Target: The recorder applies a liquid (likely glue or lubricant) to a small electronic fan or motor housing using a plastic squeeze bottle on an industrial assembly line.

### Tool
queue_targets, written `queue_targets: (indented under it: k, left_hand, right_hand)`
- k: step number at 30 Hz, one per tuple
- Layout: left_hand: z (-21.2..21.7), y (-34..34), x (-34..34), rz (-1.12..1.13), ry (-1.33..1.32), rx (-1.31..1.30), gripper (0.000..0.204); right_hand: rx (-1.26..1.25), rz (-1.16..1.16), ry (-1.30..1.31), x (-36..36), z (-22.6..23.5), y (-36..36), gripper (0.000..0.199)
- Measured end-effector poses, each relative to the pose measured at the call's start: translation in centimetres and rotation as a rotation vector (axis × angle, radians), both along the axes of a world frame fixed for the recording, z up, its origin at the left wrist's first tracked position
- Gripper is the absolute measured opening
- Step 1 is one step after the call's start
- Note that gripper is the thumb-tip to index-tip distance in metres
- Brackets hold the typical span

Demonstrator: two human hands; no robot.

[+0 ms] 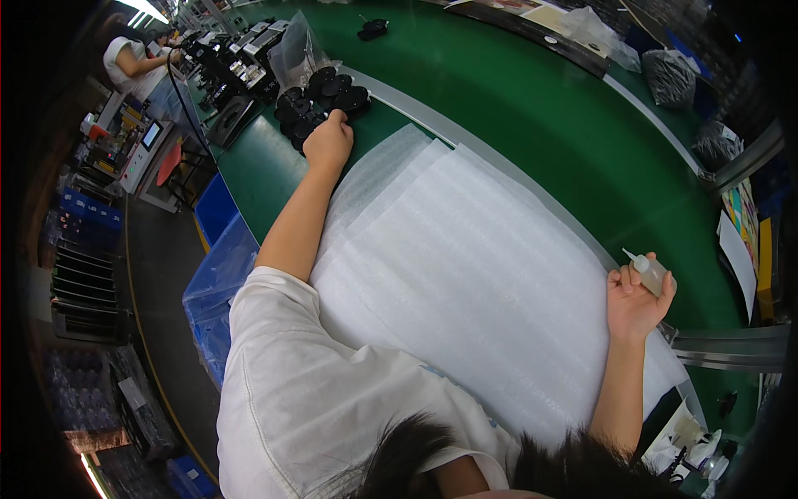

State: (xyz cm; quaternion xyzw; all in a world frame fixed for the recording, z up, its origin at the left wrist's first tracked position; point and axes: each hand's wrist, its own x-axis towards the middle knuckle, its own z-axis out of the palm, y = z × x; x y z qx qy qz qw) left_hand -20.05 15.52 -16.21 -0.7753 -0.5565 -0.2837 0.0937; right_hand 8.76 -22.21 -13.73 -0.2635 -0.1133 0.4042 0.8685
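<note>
At upper left, the left hand [331,143] met heaped round black plastic parts [326,93], grip hidden, finished count unclear; at right, the right hand [633,309] held a small translucent nozzled bottle [652,277].

The left hand [330,143] hides its own fingertips, leaving any grip on the black round parts [337,86] unclear. The right hand [634,306] partly covers the small squeeze bottle [654,276]. The lower edge crops dark hair [416,449]; a distant co-worker [129,61] is too small to read clearly.
</note>
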Motion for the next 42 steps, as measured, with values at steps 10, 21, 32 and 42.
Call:
queue_targets:
  k: [10,21,32,42]
  left_hand:
    - [0.26,-0.16,0.15,0.000,0.007,-0.035,0.014]
    - [0.17,-0.14,0.08,-0.016,0.001,-0.027,0.014]
    - [0.24,-0.10,0.05,-0.016,-0.007,-0.043,0.015]
    - [0.34,-0.24,0.04,-0.019,-0.003,-0.040,0.015]
  right_hand:
    - [-0.003,-0.001,-0.008,0.01,0.05,0.02,0.034]
    - [-0.009,-0.014,-0.010,-0.06,0.01,0.06,0.034]
    - [-0.021,-0.026,-0.002,-0.23,0.20,0.13,0.034]
    - [-0.025,-0.032,-0.021,-0.12,-0.02,0.03,0.034]
